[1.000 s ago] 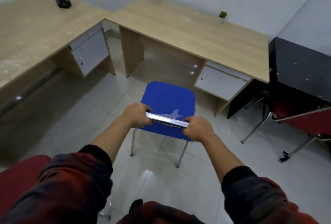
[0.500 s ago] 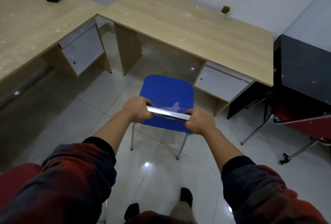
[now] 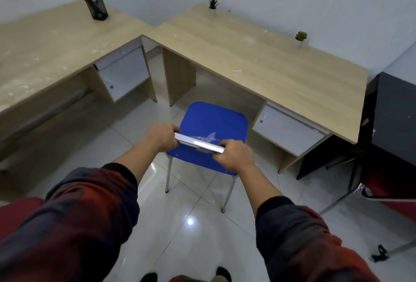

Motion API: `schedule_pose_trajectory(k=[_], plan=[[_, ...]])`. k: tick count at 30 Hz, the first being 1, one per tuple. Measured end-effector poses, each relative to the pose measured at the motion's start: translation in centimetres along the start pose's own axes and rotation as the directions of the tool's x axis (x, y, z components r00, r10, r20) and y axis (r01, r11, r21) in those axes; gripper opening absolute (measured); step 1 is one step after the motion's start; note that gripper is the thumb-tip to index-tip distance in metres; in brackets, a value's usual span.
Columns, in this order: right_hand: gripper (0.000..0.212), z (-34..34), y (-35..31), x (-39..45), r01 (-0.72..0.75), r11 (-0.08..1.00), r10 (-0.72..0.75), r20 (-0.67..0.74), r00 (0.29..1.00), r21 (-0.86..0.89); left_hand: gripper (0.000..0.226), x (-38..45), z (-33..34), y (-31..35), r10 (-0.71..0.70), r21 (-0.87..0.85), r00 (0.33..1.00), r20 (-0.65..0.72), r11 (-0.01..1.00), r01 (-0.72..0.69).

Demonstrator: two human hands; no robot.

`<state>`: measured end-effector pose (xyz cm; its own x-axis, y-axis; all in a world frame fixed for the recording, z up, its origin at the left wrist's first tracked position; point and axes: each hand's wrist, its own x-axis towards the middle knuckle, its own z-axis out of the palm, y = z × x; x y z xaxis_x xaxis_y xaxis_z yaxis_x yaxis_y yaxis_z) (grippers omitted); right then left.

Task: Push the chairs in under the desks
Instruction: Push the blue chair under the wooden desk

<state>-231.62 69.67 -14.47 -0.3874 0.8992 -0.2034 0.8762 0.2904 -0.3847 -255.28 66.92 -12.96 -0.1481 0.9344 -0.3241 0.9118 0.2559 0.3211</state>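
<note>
A person, seen from a camera on their own head looking down, stood behind a blue chair [image 3: 216,124] on a glossy tiled floor [image 3: 191,225]. Both forearms reached forward out of dark red-and-grey sleeves. The left hand [image 3: 162,135] had its grip clenched around the left end of the chair's shiny metal back rail [image 3: 199,144], and the right hand [image 3: 234,157] had its grip clenched around the right end. The rail's long axis ran left to right across the view, dropping slightly toward the right. The chair's seat pointed away from the person, its front edge facing the knee opening beneath a long wooden surface [image 3: 270,65]. The front of the seat lay close to that surface's near edge but had not passed under it; two thin metal rear legs stood on the floor nearer the person. To the right of the opening hung a white drawer unit [image 3: 290,133]. A second wooden surface [image 3: 56,52] met the first at the far corner to form an L shape, with its own white drawer unit [image 3: 126,72] below. A black mesh pen holder [image 3: 98,7] stood near that surface's far edge, and two small potted plants [image 3: 212,5] [image 3: 301,37] stood along the far edge of the long surface. A red chair [image 3: 391,191] with metal legs sat at the right, beside a black surface [image 3: 398,115].
</note>
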Motion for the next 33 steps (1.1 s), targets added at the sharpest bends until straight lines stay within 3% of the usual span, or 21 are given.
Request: schedule_pose_trajectory(k=[8, 11, 14, 17, 22, 33], plan=[[0.041, -2.2, 4.0, 0.4, 0.120, 0.992, -0.121, 0.047, 0.992, 0.028, 0.035, -0.2, 1.1, 4.4, -0.124, 0.086, 0.992, 0.018, 0.989, 0.122], [0.038, -3.5, 6.2, 0.3, 0.135, 0.991, -0.136, 0.080, 0.988, 0.013, 0.039, -0.3, 2.3, 5.9, -0.112, 0.142, 0.993, 0.044, 0.984, 0.105], [0.038, -4.7, 8.5, 0.3, 0.142, 0.990, -0.140, 0.104, 0.985, -0.012, 0.061, -0.1, 3.8, 8.6, -0.096, 0.206, 0.986, 0.135, 0.976, 0.067], [0.038, -4.7, 8.9, 0.4, 0.152, 0.988, -0.149, 0.106, 0.983, -0.019, 0.058, 0.4, 4.4, 10.6, -0.108, 0.332, 0.983, 0.151, 0.942, 0.052], [0.040, -4.9, 9.2, 1.7, 0.164, 0.986, -0.161, 0.094, 0.982, -0.023, 0.045, 2.0, 4.2, 10.3, 0.032, 0.115, 0.982, 0.186, 0.992, -0.055], [0.040, -4.7, 7.3, 5.7, 0.127, 0.992, -0.127, 0.045, 0.991, -0.002, 0.042, 6.0, 2.2, 7.8, 0.090, 0.132, 0.993, 0.074, 0.986, -0.099]])
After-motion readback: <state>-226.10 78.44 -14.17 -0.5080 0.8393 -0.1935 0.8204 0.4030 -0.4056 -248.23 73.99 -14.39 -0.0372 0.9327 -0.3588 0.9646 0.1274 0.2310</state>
